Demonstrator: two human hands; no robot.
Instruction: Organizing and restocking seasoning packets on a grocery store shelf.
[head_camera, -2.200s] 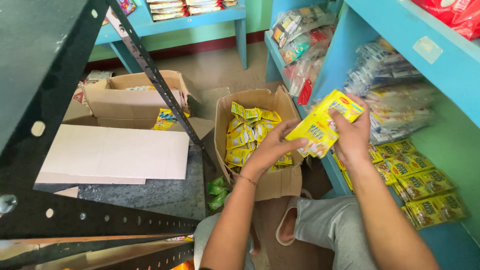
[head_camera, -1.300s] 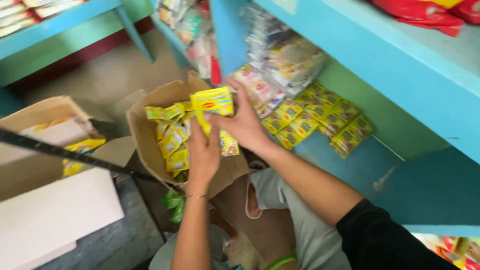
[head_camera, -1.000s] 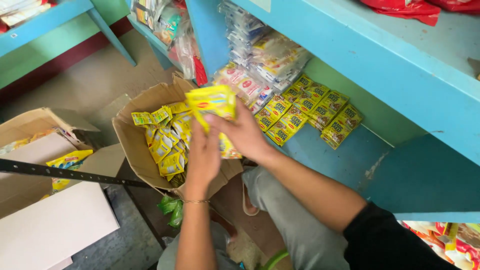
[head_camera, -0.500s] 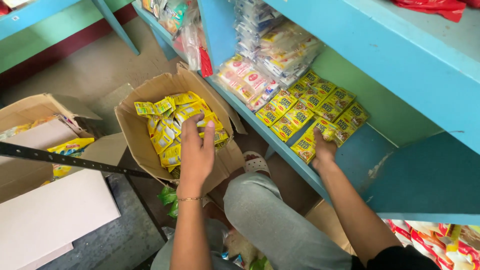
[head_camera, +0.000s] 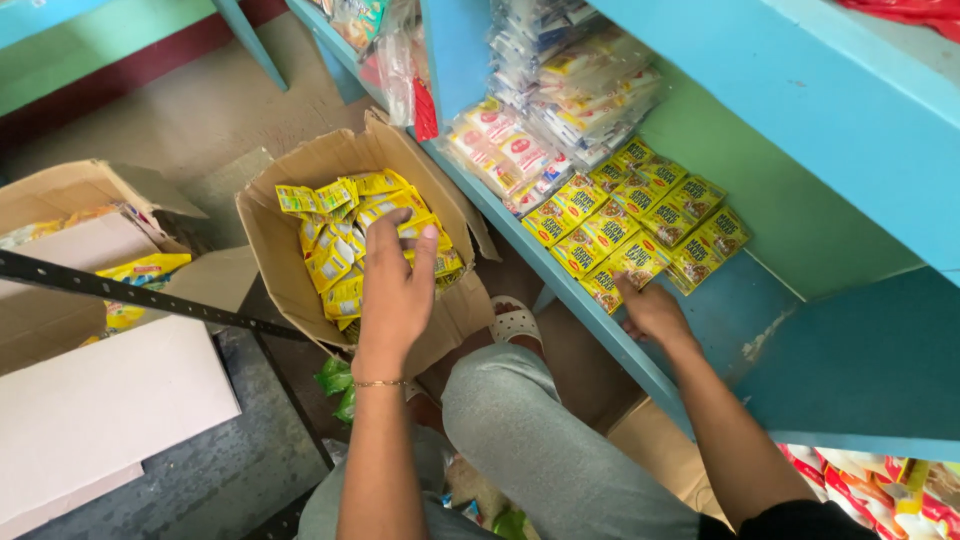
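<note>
My left hand (head_camera: 396, 290) reaches into an open cardboard box (head_camera: 275, 262) full of small yellow sachet strips (head_camera: 340, 262), its fingers spread over the top packets. My right hand (head_camera: 650, 310) rests on the blue lower shelf (head_camera: 760, 300), its fingertips touching the nearest of several yellow packets (head_camera: 640, 215) laid in rows there. Whether either hand grips a packet is hidden by the fingers.
Pale and red sachet bundles (head_camera: 505, 150) and clear bags (head_camera: 585, 85) lie further along the shelf. A second cardboard box (head_camera: 70, 200) stands at the left behind a black perforated bar (head_camera: 150, 297). My grey-trousered knee (head_camera: 530, 420) is below.
Both hands held a yellow packet bundle earlier. The right hand has since carried it to the shelf and set it among the rows, while the left hand went down into the box.
</note>
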